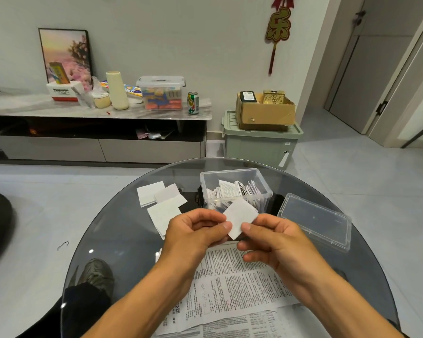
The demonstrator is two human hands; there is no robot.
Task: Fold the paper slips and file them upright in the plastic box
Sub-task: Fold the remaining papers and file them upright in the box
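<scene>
A small white folded paper slip [239,217] is held above the round glass table [103,230]. My left hand [195,230] pinches its left edge and my right hand [271,236] pinches its lower right edge. Just behind the slip stands the clear plastic box [261,178], open, with several folded printed slips standing upright inside. Three white slips [161,201] lie flat on the glass to the left of the box. Large printed sheets [232,284] lie spread under my forearms.
The box's clear lid [315,224] lies on the table at the right. A shoe [97,273] shows through the glass at the lower left. A low cabinet with clutter, a green bin and a cardboard box stand against the far wall.
</scene>
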